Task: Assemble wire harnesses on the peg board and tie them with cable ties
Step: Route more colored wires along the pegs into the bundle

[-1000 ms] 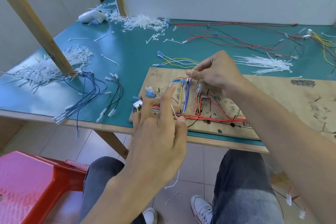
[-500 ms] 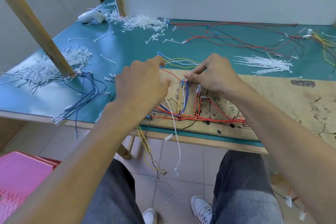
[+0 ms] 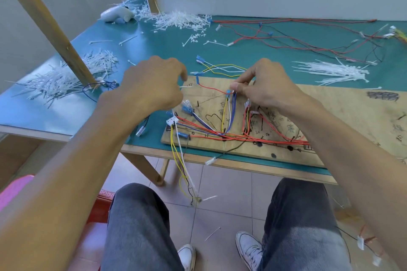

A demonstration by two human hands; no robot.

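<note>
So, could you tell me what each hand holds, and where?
Right hand pinches the wire bundle at its top end, by the blue connector. Left hand is curled by a white strand; whether it grips it cannot be told.

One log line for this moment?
left hand: holds white strand | right hand: pinches wire bundle top | peg board: partly wired

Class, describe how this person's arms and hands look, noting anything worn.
The left hand and right hand are ungloved; no ring, watch or bracelet shows. The left arm and right arm are bare, with no sleeves in view.
</note>
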